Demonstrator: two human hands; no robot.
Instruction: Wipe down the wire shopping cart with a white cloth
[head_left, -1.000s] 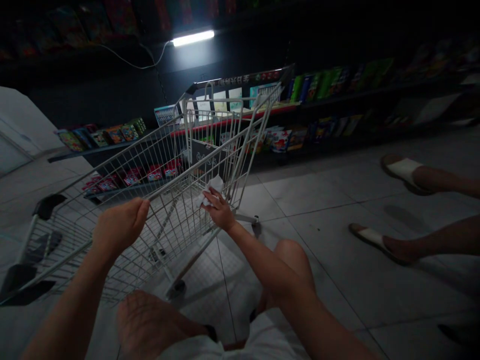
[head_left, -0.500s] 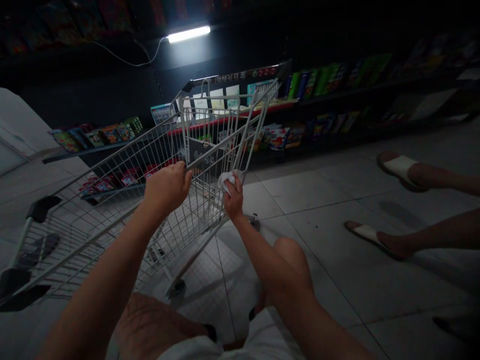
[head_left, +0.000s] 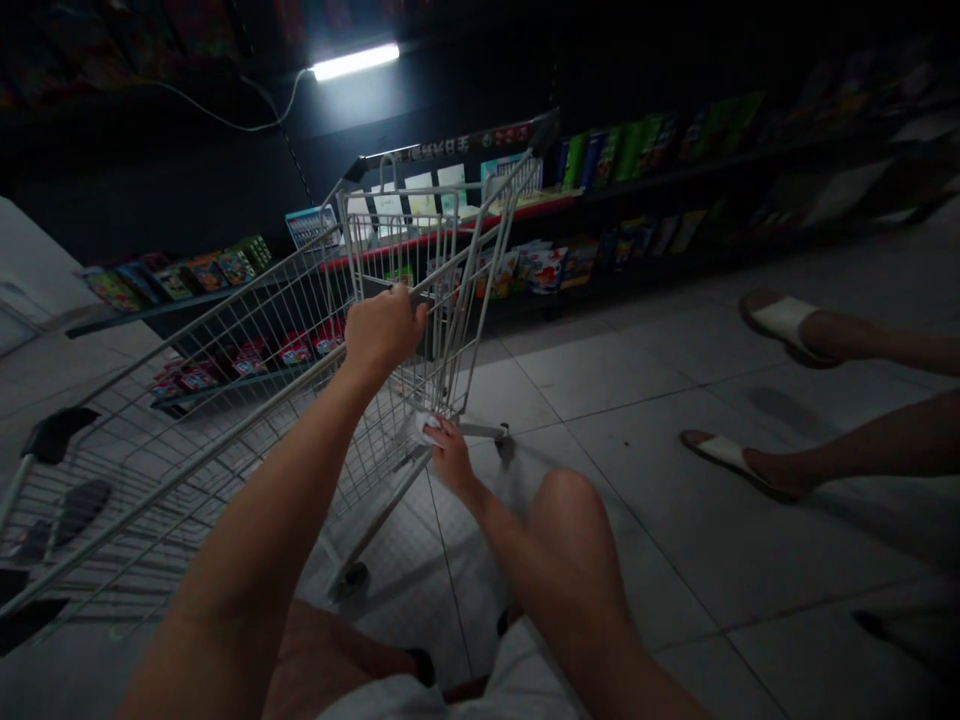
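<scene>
A metal wire shopping cart (head_left: 247, 410) stands in front of me, its handle end turned toward the shelves. My left hand (head_left: 382, 330) is wrapped over the cart's upper side rail. Lower down, at the bottom corner of the basket near the frame, my right hand (head_left: 450, 455) presses a crumpled white cloth or tissue (head_left: 426, 428) against the wires. Its fingertips are bunched over the white piece, which is partly hidden behind them.
Dark shelves with packaged goods (head_left: 544, 268) and upright books run along the back, under a lit tube lamp (head_left: 356, 62). A caster wheel (head_left: 351, 580) sits near my legs. To the right, another person's sandalled feet (head_left: 795, 330) rest on the tiled floor (head_left: 645, 400).
My right hand has moved down with the white cloth or tissue, from the basket's upright corner to its bottom. My left hand has slid along the rail toward the handle end.
</scene>
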